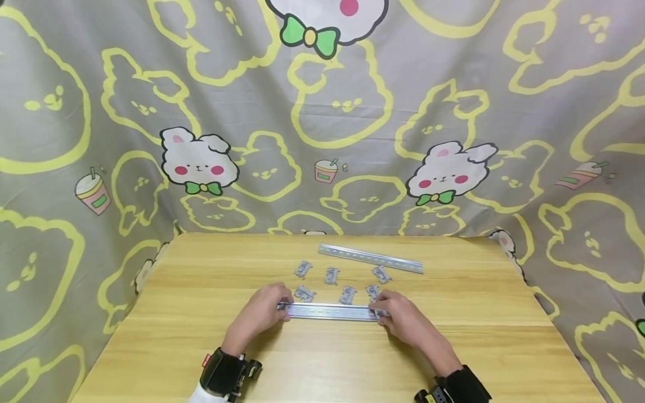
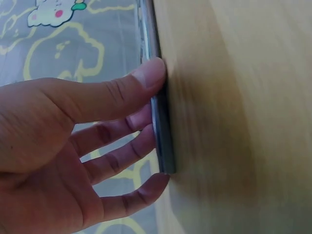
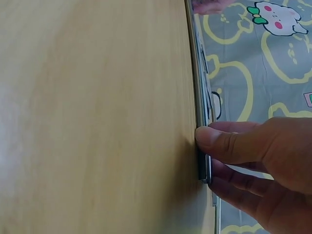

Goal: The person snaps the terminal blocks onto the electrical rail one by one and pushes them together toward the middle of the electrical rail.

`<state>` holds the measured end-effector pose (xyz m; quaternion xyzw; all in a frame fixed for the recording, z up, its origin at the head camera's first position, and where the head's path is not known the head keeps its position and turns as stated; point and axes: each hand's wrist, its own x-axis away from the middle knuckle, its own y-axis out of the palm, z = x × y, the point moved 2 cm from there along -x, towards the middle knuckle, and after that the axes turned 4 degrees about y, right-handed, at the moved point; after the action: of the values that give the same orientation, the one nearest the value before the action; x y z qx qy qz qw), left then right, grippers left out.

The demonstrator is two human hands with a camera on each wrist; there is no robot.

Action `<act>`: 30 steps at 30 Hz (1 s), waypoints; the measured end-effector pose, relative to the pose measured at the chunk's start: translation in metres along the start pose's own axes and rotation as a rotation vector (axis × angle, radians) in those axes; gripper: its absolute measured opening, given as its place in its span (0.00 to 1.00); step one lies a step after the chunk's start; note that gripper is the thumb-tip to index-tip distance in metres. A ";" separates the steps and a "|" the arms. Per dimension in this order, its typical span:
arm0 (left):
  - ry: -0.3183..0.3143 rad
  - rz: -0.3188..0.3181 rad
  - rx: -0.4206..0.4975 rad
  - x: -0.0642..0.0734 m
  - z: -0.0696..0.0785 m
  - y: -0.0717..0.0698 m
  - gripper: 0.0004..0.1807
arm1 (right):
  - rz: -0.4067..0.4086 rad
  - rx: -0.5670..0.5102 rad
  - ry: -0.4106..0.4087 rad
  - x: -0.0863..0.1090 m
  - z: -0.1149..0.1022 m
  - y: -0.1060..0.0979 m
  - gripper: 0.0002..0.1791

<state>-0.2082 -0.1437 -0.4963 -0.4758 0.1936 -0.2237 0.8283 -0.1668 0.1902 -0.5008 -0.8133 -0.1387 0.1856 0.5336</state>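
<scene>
From where I stand, a metal strip [image 1: 330,312] lies across the front of the person, its long axis going from left to right, between the two hands. The left hand [image 1: 262,309] pinches its left end, thumb against fingers, and the right hand [image 1: 403,314] pinches the right end in the same way. Six small gray clips lie on the table [image 1: 322,358] just beyond the strip; the clip [image 1: 373,291] nearest to a hand is beside the right fingers. A second strip [image 1: 370,258] rests farther away, slanting, its right end nearer to the person. Of writing I can read nothing (the red tag [image 1: 206,360] on the left wrist strap [image 1: 221,374] is too small).
</scene>
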 end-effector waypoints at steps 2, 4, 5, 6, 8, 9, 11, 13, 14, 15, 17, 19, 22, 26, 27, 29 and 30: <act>0.007 -0.004 0.002 0.000 0.001 0.000 0.15 | -0.001 -0.003 0.004 0.000 0.001 0.000 0.20; 0.008 -0.009 0.003 -0.001 0.002 0.000 0.15 | -0.003 -0.005 0.001 0.000 0.002 -0.001 0.20; 0.007 -0.010 0.003 -0.001 0.002 0.000 0.16 | -0.006 -0.005 -0.002 0.000 0.002 -0.001 0.20; 0.006 -0.011 0.003 -0.001 0.002 0.000 0.16 | -0.006 -0.009 -0.006 0.000 0.002 -0.001 0.20; 0.006 -0.014 0.002 -0.001 0.002 0.000 0.16 | -0.007 -0.015 -0.016 0.000 0.003 -0.002 0.19; 0.006 -0.013 0.004 -0.001 0.002 0.000 0.16 | -0.012 -0.022 -0.015 0.000 0.003 -0.002 0.19; 0.008 -0.012 0.005 -0.001 0.002 0.000 0.16 | -0.026 -0.049 -0.002 0.000 0.004 -0.003 0.19; 0.009 -0.016 0.012 0.000 0.002 0.000 0.17 | -0.041 -0.085 0.025 0.000 0.005 -0.005 0.18; 0.010 -0.018 0.015 0.000 0.002 0.000 0.17 | -0.045 -0.100 0.038 0.000 0.006 -0.006 0.18; 0.011 -0.020 0.015 0.000 0.002 0.000 0.17 | -0.040 -0.107 0.048 -0.001 0.007 -0.008 0.18; 0.008 -0.023 0.018 0.001 0.003 0.000 0.17 | -0.018 -0.102 0.055 -0.004 0.009 -0.010 0.18; 0.008 -0.022 0.011 0.002 0.003 0.000 0.17 | 0.010 -0.059 0.034 -0.011 0.010 -0.013 0.19; 0.003 -0.019 0.005 0.003 0.003 -0.002 0.17 | 0.019 0.015 -0.015 -0.024 0.011 -0.013 0.21; -0.004 -0.029 0.008 0.004 0.003 -0.003 0.17 | -0.048 0.028 -0.058 -0.038 0.011 -0.009 0.21; -0.001 -0.031 0.008 0.004 0.003 -0.003 0.17 | -0.065 0.017 -0.064 -0.040 0.011 -0.008 0.21; 0.005 -0.028 0.007 0.005 0.002 -0.003 0.17 | -0.095 -0.009 -0.066 -0.045 0.011 -0.006 0.21; 0.009 -0.027 0.002 0.006 0.002 -0.004 0.17 | -0.107 -0.017 -0.067 -0.046 0.011 -0.005 0.21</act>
<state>-0.2034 -0.1472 -0.4929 -0.4764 0.1907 -0.2373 0.8249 -0.2133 0.1815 -0.4927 -0.8025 -0.2016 0.1828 0.5310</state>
